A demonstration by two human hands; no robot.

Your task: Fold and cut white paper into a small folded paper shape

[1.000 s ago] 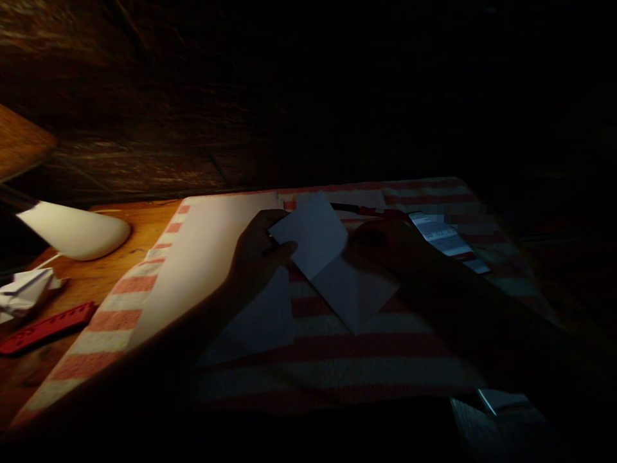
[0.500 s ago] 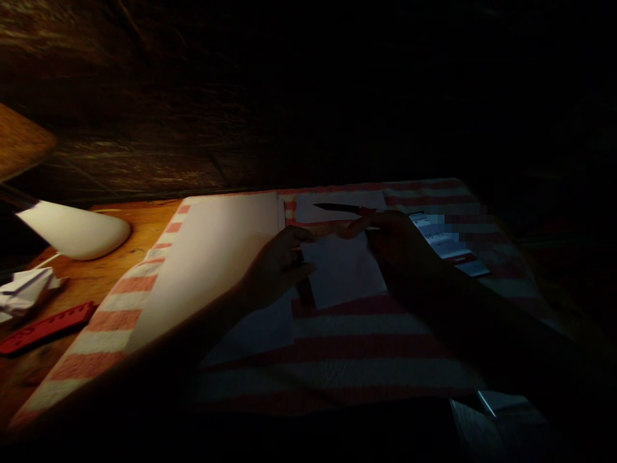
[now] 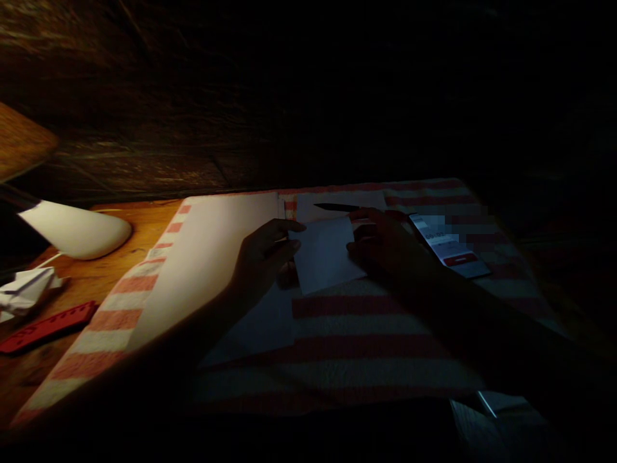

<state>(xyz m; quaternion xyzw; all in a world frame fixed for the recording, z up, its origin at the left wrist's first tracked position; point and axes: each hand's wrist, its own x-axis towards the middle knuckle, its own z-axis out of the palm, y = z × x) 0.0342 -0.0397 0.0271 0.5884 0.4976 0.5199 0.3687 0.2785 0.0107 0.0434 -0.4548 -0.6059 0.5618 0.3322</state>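
Note:
A small white sheet of paper (image 3: 325,257) is held up between both hands over the striped cloth. My left hand (image 3: 265,254) pinches its left edge between thumb and fingers. At its right edge, my right hand (image 3: 380,241) grips it, though shadow blurs those fingers. Just beyond the right hand lies a knife (image 3: 335,207), its dark blade pointing left on another white sheet (image 3: 313,200). Left of my left hand, a large white sheet (image 3: 212,251) spreads over the cloth and passes under my left arm.
A striped cloth (image 3: 347,347) covers much of the wooden table (image 3: 149,218). On the left stand a white lamp (image 3: 87,231), a folded paper piece (image 3: 29,289) and a red strip-like object (image 3: 48,326). A lit phone (image 3: 450,247) lies on the right. Dark wall behind.
Both hands have lifted the small paper slightly and shifted it left. My right hand's fingers have moved from its top edge to its right edge. The phone screen looks different.

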